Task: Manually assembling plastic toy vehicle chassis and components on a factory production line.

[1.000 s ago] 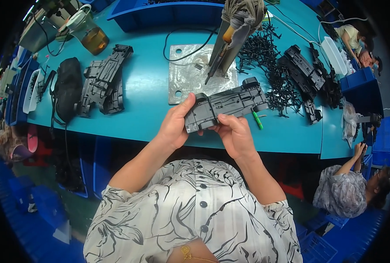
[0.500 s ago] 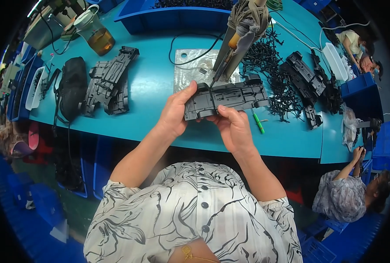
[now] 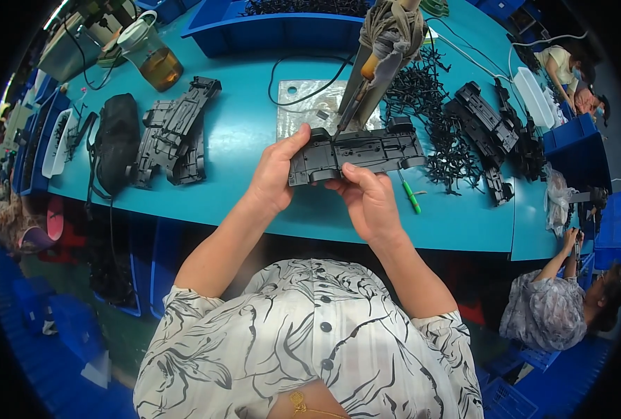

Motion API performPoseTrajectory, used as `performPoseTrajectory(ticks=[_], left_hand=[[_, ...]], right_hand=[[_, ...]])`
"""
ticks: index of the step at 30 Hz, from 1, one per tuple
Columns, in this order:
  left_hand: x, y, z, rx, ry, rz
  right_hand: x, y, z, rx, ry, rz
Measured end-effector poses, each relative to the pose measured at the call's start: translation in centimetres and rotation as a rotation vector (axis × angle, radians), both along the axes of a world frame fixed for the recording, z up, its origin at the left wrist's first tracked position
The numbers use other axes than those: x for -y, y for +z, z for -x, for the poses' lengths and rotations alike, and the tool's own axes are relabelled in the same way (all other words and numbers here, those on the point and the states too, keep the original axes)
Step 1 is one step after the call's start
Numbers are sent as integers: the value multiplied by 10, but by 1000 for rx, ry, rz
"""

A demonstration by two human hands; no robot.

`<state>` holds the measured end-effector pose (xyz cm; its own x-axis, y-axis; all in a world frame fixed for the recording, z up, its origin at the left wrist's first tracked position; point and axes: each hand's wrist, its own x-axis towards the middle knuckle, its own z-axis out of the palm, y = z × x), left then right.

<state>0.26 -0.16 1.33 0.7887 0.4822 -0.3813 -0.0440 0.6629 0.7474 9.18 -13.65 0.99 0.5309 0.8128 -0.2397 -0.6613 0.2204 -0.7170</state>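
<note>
Both of my hands hold a black plastic toy car chassis (image 3: 377,151) level above the near part of a metal plate (image 3: 303,112). My left hand (image 3: 272,174) grips its left end, thumb along the top edge. With its thumb pressed on the near edge, my right hand (image 3: 370,202) pinches the chassis close to the middle; its other fingers are mostly hidden underneath. A soldering iron (image 3: 352,105), tied to an upright post (image 3: 375,94), points down at the chassis. Its tip meets or nearly meets the far side; contact is hard to tell.
Stacked chassis (image 3: 174,133) lie left beside a black pouch (image 3: 115,143) and a jug of amber liquid (image 3: 158,63). Rightward are loose black parts (image 3: 450,150), more chassis (image 3: 488,122) and a green-handled tool (image 3: 412,197). A blue bin (image 3: 275,31) stands behind. Other people sit at right.
The chassis has shifted slightly left and away from me under the iron, my hands moving with it. My grip looks the same.
</note>
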Motion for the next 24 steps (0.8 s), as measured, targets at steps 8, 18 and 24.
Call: performPoseTrajectory(ticks=[8, 18, 24], left_hand=[[-1, 2, 1, -25, 8, -14], [0, 7, -3, -17, 23, 20], [0, 8, -3, -6, 37, 45]], right_hand=[[-1, -2, 1, -7, 8, -9], [-2, -5, 3, -17, -24, -19], [-3, -5, 5, -9, -41, -32]])
